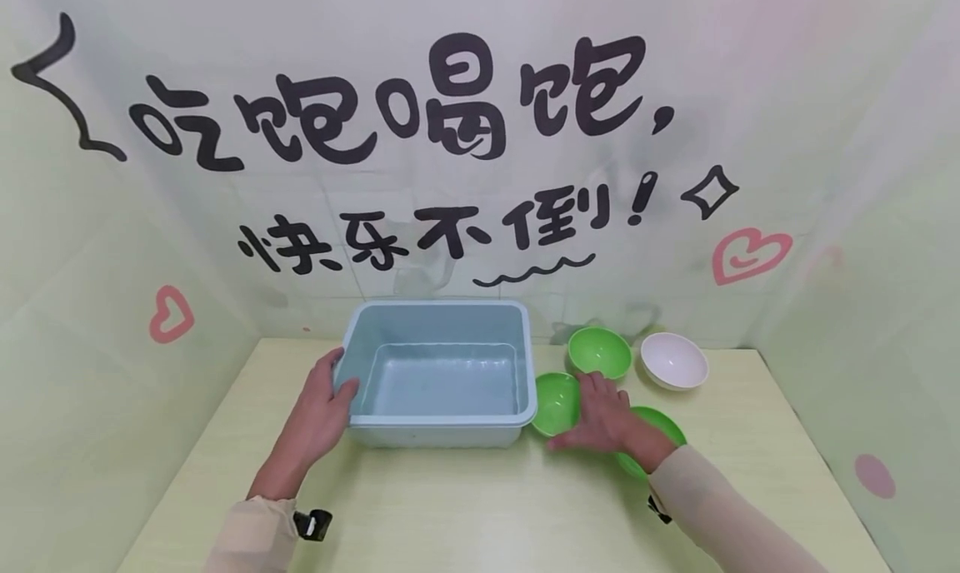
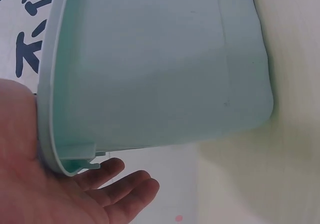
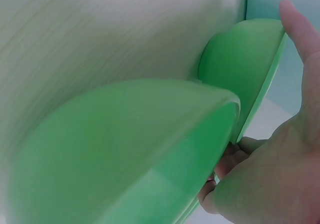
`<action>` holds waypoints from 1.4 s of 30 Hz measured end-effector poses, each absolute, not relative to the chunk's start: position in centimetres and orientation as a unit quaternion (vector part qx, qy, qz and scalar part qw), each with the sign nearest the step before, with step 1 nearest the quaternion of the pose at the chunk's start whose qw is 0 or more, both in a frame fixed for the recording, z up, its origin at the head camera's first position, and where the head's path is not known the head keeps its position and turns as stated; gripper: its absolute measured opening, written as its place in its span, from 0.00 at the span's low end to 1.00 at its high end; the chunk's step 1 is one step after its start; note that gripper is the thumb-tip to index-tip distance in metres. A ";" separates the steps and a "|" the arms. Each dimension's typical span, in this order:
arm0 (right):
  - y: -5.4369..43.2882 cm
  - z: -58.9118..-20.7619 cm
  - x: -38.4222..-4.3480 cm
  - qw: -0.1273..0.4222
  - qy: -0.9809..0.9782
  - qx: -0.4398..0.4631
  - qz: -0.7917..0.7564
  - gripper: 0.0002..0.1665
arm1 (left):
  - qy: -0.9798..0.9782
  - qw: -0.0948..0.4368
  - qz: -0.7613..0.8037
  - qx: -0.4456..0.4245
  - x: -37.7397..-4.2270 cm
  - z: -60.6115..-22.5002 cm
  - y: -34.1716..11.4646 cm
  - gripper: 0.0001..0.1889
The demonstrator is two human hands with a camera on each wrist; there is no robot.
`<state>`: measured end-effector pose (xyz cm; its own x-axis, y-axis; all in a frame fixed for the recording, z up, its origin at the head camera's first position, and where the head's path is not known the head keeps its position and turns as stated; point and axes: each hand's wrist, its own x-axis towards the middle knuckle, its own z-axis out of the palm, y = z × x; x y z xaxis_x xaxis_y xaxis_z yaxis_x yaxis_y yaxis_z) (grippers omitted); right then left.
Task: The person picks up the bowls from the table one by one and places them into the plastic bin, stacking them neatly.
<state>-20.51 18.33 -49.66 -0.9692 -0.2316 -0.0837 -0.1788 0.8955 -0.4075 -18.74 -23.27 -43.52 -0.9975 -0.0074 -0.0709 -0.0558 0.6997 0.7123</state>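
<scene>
A near green bowl [image 1: 663, 425] is partly hidden by the right hand [image 1: 603, 415], whose fingers [image 3: 231, 161] are spread wide across a middle green bowl [image 1: 555, 402] beside the blue basin [image 1: 435, 436]; whether it is gripped cannot be told. The basin's rim is held by the left hand [image 1: 318, 413], its fingertips [image 2: 146, 189] shown plainly only from the left wrist. Behind, a far green bowl [image 1: 598, 355] is seen and, from the head alone, a white bowl [image 1: 673, 362]

Blue basin [image 1: 442, 421]: we see a pale rectangular tub with rounded corners and a broad rim, standing upright, its inner floor visible to us.
Green bowl [image 1: 553, 400]: we find it round, smooth and bright, mouth upward, just beside the basin's right side, partly hidden from us.
</scene>
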 end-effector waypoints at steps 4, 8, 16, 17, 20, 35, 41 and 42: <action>18.2 -49.6 -20.6 0.073 0.969 -0.107 -0.209 0.79 | 0.919 0.037 0.391 -0.038 -18.8 -43.7 -23.3 0.37; 18.2 -49.5 -20.6 0.074 0.970 -0.102 -0.207 0.79 | 0.913 0.039 0.402 -0.054 -19.0 -44.0 -23.3 0.40; 18.0 -50.2 -20.5 0.084 0.965 -0.101 -0.226 0.80 | 0.911 0.039 0.405 -0.065 -18.9 -44.6 -23.7 0.46; 18.0 -50.2 -20.5 0.083 0.966 -0.102 -0.222 0.80 | 0.911 0.040 0.405 -0.063 -19.0 -44.6 -23.7 0.48; 18.1 -50.2 -20.5 0.077 0.970 -0.104 -0.208 0.81 | 0.909 0.049 0.409 -0.061 -19.0 -44.6 -23.7 0.52; 18.5 -50.2 -20.4 0.054 0.969 -0.109 -0.216 0.78 | 0.899 0.060 0.434 -0.027 -19.0 -44.9 -23.9 0.63; 18.3 -50.5 -20.3 0.034 0.967 -0.109 -0.226 0.77 | 0.894 0.079 0.441 -0.017 -18.9 -44.7 -24.4 0.64; 18.3 -50.5 -20.3 0.032 0.967 -0.109 -0.227 0.77 | 0.892 0.081 0.444 -0.016 -18.9 -44.7 -24.4 0.64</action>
